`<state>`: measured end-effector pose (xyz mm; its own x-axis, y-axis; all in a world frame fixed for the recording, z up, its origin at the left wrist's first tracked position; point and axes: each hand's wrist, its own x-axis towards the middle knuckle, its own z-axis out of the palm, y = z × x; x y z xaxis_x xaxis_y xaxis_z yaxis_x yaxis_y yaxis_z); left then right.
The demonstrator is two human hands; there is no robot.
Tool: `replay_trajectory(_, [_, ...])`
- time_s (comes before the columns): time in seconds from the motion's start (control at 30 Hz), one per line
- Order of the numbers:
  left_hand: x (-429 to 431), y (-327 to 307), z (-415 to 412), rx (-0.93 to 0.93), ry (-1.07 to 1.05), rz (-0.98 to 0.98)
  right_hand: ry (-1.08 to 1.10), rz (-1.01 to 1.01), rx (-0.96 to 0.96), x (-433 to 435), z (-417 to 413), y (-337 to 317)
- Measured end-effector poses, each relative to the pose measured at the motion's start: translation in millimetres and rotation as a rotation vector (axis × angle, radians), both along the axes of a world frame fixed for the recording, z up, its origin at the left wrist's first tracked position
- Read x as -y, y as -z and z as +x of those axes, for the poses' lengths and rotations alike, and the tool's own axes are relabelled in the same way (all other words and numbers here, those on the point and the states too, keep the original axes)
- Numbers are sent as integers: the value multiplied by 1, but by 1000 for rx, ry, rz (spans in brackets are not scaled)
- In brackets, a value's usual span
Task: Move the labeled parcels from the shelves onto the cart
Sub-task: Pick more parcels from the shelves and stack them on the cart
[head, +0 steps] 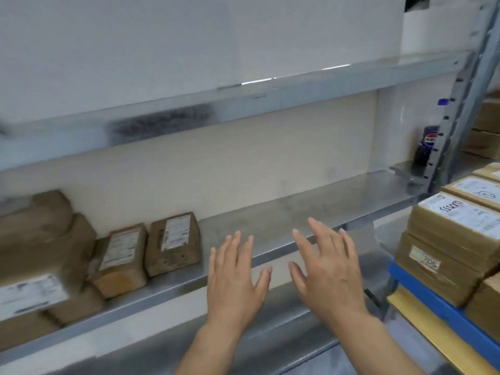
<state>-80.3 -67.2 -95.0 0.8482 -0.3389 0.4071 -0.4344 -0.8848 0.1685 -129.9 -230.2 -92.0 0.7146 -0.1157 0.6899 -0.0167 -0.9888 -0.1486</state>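
The metal shelf (297, 212) runs left to right; the cart (433, 301) at right carries stacked boxes (454, 234). The labeled parcels (173, 242) sit at the shelf's left. They look like stiff, probably light taped cardboard, best clasped by opposite sides. My left grip (235, 282) and right grip (330, 272) hover near the shelf edge, fingers spread, holding nothing.

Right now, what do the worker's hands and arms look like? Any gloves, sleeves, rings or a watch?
Nothing is worn on them. The left hand and the right hand are bare, with no gloves and no rings that I can see. The forearms are bare too, down to the picture's bottom edge, with no sleeve, watch or wristband in view. The picture is a little soft, so fine details may be missed.
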Motion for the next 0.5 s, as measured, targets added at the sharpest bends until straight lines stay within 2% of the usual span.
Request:
replay_trajectory(0.23, [-80,-12,16,53,-143,-13,-116,14,56,-74,37,-17])
replay_trajectory(0.5, [-249,-24,31,49,-373,-50,-334,50,-15,-234,89,-37])
